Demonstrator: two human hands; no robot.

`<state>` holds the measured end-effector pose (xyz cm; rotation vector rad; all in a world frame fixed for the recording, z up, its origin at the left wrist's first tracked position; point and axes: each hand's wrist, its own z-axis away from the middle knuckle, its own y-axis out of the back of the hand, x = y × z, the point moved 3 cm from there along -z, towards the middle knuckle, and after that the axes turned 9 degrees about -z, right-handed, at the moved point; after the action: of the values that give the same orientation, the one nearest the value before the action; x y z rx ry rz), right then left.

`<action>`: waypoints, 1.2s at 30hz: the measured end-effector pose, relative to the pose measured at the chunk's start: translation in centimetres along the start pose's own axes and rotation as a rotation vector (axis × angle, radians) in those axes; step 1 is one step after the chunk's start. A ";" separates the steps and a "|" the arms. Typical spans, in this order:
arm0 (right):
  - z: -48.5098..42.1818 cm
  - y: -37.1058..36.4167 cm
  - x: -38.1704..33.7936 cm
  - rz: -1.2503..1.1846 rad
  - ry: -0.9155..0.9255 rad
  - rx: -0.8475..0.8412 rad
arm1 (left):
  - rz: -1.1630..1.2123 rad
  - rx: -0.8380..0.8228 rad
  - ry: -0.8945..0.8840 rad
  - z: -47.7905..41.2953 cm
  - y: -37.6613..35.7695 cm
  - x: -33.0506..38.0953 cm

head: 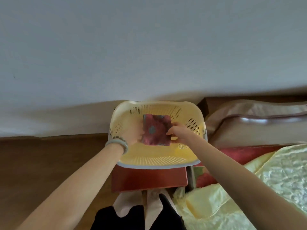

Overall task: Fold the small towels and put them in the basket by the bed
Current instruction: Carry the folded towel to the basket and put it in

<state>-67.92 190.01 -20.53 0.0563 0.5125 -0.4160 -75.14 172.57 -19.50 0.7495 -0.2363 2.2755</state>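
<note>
A folded small towel [156, 130], dark red with a grey round motif, hovers inside the yellow perforated basket [156, 157]. My left hand [132, 136] holds its left edge; part of that hand is hidden behind the towel. My right hand [178, 131] pinches its right edge. Both arms reach forward over the basket's near rim. A grey bracelet [117, 144] sits on my left wrist. The basket's floor under the towel is hidden, so I cannot tell whether other towels lie there.
The basket stands on a red stool [149, 178] against the white wall [149, 47]. The bed with a pale yellow cover [249, 188] lies to the right, its wooden headboard [269, 120] beyond. Brown wooden floor [41, 163] spreads to the left.
</note>
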 end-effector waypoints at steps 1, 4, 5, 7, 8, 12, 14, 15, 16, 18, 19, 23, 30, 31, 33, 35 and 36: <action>-1.5 0.2 0.1 0.021 -0.006 0.017 | -0.031 0.018 -0.017 -1.0 -0.3 -0.3; -5.2 0.0 0.6 0.094 -0.037 0.053 | 0.011 0.106 0.027 -4.1 -0.8 -1.7; -6.2 -0.2 0.9 0.115 -0.049 0.053 | -0.009 0.128 0.047 -5.1 -0.8 -2.2; -8.1 -0.6 2.1 0.167 -0.083 0.033 | -0.072 0.146 0.095 -7.0 -0.8 -3.7; -8.9 -0.9 2.8 0.200 -0.100 0.022 | -0.073 0.168 0.124 -7.9 -0.8 -4.6; -12.1 -1.4 5.0 0.283 -0.133 0.004 | -0.001 0.210 0.224 -10.9 -1.0 -7.6; -13.3 -1.5 5.7 0.259 -0.134 0.009 | 0.014 0.228 0.240 -12.1 -1.0 -8.7; -13.7 -1.6 6.0 0.241 -0.131 0.014 | 0.019 0.243 0.241 -12.7 -0.8 -9.1; -14.1 -1.7 6.2 0.230 -0.125 0.019 | 0.016 0.263 0.238 -13.2 -0.6 -9.3; -14.7 -2.1 6.5 0.217 -0.119 0.014 | -0.025 0.327 0.242 -14.0 -0.3 -9.5; -15.0 -2.4 6.6 0.210 -0.126 -0.005 | -0.058 0.366 0.248 -14.2 0.0 -9.6; -15.2 -2.9 7.2 0.216 -0.184 -0.126 | -0.184 0.488 0.320 -13.7 1.2 -10.1; -13.2 -0.9 5.7 0.289 -0.138 -0.115 | -0.282 0.489 0.341 -11.3 1.6 -9.0; -12.8 -0.9 5.3 0.297 -0.126 -0.132 | -0.269 0.492 0.311 -11.2 1.7 -8.6; -11.3 -0.9 4.4 0.316 -0.094 -0.183 | -0.285 0.449 0.231 -10.3 1.7 -7.3; -9.4 -1.1 3.5 0.330 -0.050 -0.230 | -0.323 0.412 0.128 -9.0 1.7 -5.8; -8.2 -1.2 3.1 0.346 -0.022 -0.253 | -0.307 0.423 0.060 -8.0 1.8 -4.9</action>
<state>-69.81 189.00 -29.17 -0.1024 0.5185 -0.0117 -77.18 171.41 -28.77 0.8595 0.3773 2.0661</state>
